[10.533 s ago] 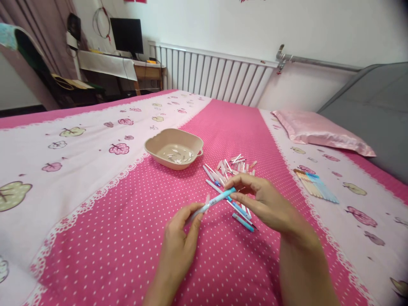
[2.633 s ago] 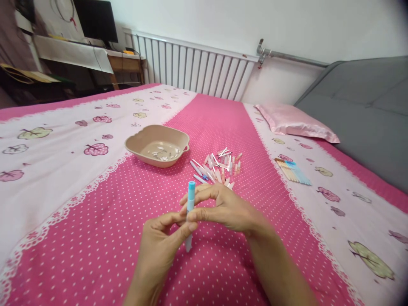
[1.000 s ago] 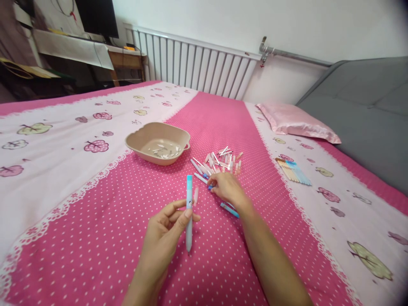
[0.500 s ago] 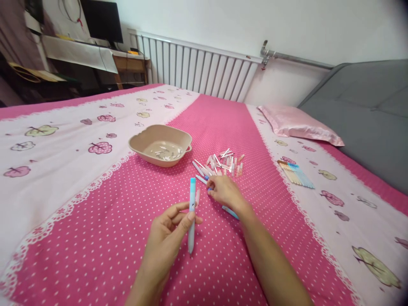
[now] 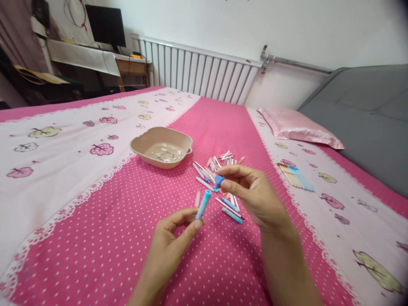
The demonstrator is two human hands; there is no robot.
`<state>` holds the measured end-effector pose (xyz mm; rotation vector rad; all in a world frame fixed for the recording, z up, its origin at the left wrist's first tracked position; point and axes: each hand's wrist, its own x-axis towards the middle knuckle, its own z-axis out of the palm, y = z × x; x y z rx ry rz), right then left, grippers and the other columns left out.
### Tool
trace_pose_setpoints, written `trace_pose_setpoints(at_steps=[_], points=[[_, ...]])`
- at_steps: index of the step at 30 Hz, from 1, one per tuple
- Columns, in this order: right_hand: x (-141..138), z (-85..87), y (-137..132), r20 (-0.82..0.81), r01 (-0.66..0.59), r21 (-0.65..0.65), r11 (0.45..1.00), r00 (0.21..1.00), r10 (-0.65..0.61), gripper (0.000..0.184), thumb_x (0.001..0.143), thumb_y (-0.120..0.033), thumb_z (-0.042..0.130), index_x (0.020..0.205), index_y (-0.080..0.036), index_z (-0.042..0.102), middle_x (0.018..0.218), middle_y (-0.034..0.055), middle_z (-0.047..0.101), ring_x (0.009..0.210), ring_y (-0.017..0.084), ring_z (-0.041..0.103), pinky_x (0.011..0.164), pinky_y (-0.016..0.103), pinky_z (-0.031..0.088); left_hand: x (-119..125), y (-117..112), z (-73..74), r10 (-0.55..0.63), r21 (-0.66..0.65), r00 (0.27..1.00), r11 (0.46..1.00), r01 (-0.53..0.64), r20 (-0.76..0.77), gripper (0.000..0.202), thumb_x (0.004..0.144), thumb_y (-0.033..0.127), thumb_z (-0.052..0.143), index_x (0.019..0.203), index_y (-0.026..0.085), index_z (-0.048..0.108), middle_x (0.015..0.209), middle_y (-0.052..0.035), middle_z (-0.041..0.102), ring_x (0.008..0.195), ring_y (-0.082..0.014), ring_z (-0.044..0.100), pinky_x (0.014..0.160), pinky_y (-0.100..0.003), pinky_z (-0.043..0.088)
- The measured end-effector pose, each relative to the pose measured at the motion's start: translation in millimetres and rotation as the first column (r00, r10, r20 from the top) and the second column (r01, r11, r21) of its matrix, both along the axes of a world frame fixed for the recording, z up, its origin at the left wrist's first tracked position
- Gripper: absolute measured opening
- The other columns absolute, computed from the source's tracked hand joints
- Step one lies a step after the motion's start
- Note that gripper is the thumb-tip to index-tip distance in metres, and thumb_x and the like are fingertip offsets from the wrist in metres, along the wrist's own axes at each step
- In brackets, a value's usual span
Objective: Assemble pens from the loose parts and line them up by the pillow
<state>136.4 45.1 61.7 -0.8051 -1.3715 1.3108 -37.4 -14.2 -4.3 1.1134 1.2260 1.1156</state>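
Left hand (image 5: 177,238) grips blue tube (image 5: 204,204) above the bed (image 5: 105,238), lower end lost in the grip | right hand (image 5: 255,195) pinches small blue piece (image 5: 219,182), half-covered from here | pen parts (image 5: 204,184) lie beyond, some hidden behind that hand

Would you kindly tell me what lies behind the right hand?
Behind the right hand, a pile of pink and white sticks shows partly; whatever the hand covers cannot be seen.

Blue pen (image 5: 203,205): lower end hidden in left hand (image 5: 168,243).
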Motion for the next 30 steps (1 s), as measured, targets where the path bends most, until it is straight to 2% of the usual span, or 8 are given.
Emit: trace_pose_setpoints(at_steps=[10, 25, 30], points=[[-1.8, 1.9, -5.3, 0.033, -0.076, 0.027, 0.997, 0.997, 0.075, 0.016, 0.072, -0.017, 0.076, 0.087, -0.025, 0.073, 0.080, -0.0013, 0.069, 0.075, 0.008, 0.064, 0.069, 0.018, 0.052, 0.0, 0.1, 2.8, -0.020, 0.006, 1.000, 1.000, 0.020, 0.011, 0.026, 0.071, 0.038, 0.070, 0.091, 0.022, 0.072, 0.086, -0.0035, 0.073, 0.082, -0.0179, 0.064, 0.079, -0.028, 0.047], [-2.9, 1.8, -5.5, 0.068, -0.089, 0.022, 0.996, 0.994, 0.087, 0.016, 0.071, -0.020, 0.077, 0.086, -0.023, 0.071, 0.077, -0.0011, 0.067, 0.073, 0.010, 0.063, 0.069, 0.022, 0.053, 0.3, -1.3, 7.7, -0.015, -0.006, 1.000, 1.000, 0.016, 0.022, 0.025, 0.070, 0.037, 0.071, 0.089, 0.021, 0.074, 0.085, -0.0047, 0.074, 0.082, -0.0198, 0.064, 0.080, -0.031, 0.047], [-3.7, 1.9, -5.3, 0.134, -0.104, 0.032, 0.994, 0.986, 0.099, 0.017, 0.071, -0.023, 0.077, 0.086, -0.022, 0.071, 0.076, -0.0003, 0.067, 0.070, 0.012, 0.063, 0.068, 0.025, 0.053, 0.4, -0.9, 8.2, -0.020, -0.011, 0.999, 1.000, 0.020, 0.028, 0.026, 0.071, 0.038, 0.071, 0.091, 0.021, 0.074, 0.085, -0.0047, 0.073, 0.080, -0.0193, 0.063, 0.079, -0.031, 0.047]])
